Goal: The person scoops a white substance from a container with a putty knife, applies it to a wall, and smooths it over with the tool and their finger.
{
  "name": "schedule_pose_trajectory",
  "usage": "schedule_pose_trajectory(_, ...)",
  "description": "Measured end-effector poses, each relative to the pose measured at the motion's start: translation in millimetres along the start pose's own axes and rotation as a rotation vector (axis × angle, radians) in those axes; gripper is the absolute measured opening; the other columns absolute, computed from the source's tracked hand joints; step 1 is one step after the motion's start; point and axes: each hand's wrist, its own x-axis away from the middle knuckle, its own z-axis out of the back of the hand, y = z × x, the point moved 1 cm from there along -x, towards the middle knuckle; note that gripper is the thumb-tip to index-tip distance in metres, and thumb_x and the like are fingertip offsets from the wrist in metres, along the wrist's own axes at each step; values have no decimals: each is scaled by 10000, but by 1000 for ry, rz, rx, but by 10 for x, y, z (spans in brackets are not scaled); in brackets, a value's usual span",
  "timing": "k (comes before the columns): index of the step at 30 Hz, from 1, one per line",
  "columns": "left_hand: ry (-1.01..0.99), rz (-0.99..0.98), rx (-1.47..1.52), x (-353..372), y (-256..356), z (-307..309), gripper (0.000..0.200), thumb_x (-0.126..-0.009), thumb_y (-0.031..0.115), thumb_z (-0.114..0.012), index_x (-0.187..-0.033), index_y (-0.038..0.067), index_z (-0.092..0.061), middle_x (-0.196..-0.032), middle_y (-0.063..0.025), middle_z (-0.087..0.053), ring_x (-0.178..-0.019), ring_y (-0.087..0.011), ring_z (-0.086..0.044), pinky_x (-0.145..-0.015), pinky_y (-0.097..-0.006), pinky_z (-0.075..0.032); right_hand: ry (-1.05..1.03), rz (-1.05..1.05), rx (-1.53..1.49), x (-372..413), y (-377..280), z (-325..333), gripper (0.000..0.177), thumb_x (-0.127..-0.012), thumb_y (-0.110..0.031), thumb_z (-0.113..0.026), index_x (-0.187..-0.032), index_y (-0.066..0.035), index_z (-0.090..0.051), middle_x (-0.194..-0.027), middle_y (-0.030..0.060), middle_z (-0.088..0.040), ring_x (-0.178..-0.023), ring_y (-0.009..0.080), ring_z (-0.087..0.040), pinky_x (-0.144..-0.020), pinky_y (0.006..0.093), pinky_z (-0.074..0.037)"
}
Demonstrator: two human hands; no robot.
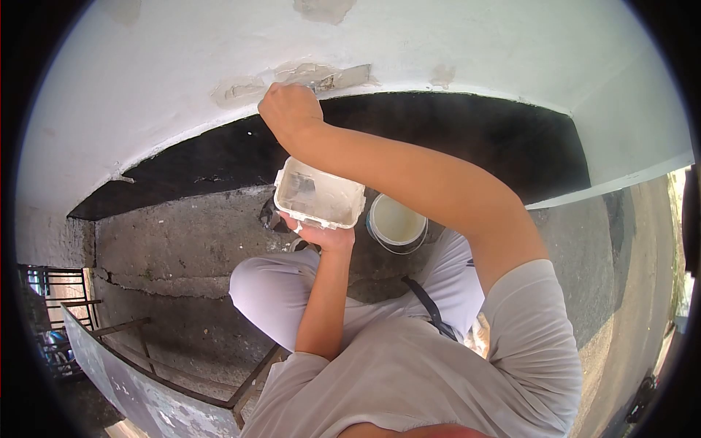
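Observation:
My left hand (325,233) holds up a white rectangular plastic tub (321,191) from below; its inside walls are smeared with pale paste. My right hand (290,108) is closed in a fist against the white wall (175,95), at the lower edge of a rough, chipped patch (307,71). A small part of a tool, mostly hidden by the fist, shows beside the fingers. Below the patch runs a black painted band (438,131). The right forearm passes just above the tub.
A round white bucket (396,220) with a wire handle stands on the concrete floor (182,241), right of the tub. Dark crumpled material lies left of the tub. A metal-framed panel (146,387) is at lower left. My crossed legs are below.

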Motion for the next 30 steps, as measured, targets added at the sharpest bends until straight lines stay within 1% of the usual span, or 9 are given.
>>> schedule_pose_trajectory(4,-54,-20,15,-1,10,-9,796,-958,719,-378,-1538,173,-375,-1522,-90,-448,-1385,-330,-473,-1104,-514,-453,58,80,-63,271,156,165,178,-796,-48,-741,-969,-10,-719,-907,159,-715,-839,309,-751,-666,385,-617)
schedule_pose_trajectory(9,-139,-7,113,-53,19,-35,757,-965,690,-381,-1520,174,-405,-1492,-107,-490,-1349,-344,-515,-1079,-551,-481,309,-3,-255,778,679,567,208,-806,-66,-738,-946,-12,-593,-637,128,-666,-585,335,-688,-568,370,-584)
schedule_pose_trajectory(11,-201,11,130,-59,58,-66,734,-960,672,-389,-1506,184,-417,-1488,-105,-495,-1333,-344,-530,-1063,-561,-499,544,-51,-538,1076,973,641,212,-847,-68,-746,-973,31,-607,-631,88,-674,-563,182,-704,-513,331,-556)
schedule_pose_trajectory(13,-164,9,147,-64,57,-104,738,-953,675,-410,-1505,187,-420,-1474,-108,-509,-1321,-342,-541,-1052,-567,-506,653,-297,-1036,1336,1180,500,235,-905,-100,-758,-1017,34,-600,-643,70,-663,-548,113,-663,-489,284,-537)
schedule_pose_trajectory(16,-228,31,195,-95,26,-85,737,-951,675,-414,-1506,190,-419,-1478,-106,-506,-1324,-338,-540,-1056,-564,-504,858,-289,-1438,1580,1321,195,151,-905,-36,-757,-993,1,-640,-745,48,-684,-610,112,-678,-501,243,-540)
schedule_pose_trajectory(19,-259,35,193,-105,23,-109,737,-951,674,-414,-1505,189,-421,-1480,-105,-505,-1329,-336,-538,-1059,-560,-504,925,-239,-1238,1622,1270,-89,180,-857,-26,-796,-980,1,-668,-771,67,-700,-648,118,-690,-558,244,-546)
schedule_pose_trajectory(21,-222,50,183,-109,29,-133,735,-951,673,-414,-1504,188,-422,-1481,-104,-505,-1331,-336,-537,-1059,-559,-505,887,-247,-992,1602,1223,-248,266,-749,-3,-825,-973,-10,-682,-826,119,-730,-689,121,-690,-645,249,-542)
schedule_pose_trajectory(23,-196,56,174,-99,33,-152,731,-953,669,-411,-1502,186,-423,-1481,-102,-505,-1327,-337,-541,-1057,-559,-507,981,-166,-840,1551,1123,-262,263,-751,1,-820,-974,-13,-681,-826,120,-730,-684,130,-692,-641,250,-543)
schedule_pose_trajectory(30,-105,32,134,-43,31,-200,713,-962,658,-399,-1498,189,-427,-1468,-97,-514,-1311,-338,-555,-1057,-554,-509,937,-275,-872,1431,1032,-286,219,-781,-41,-824,-934,-22,-668,-776,104,-723,-680,130,-693,-643,260,-547)
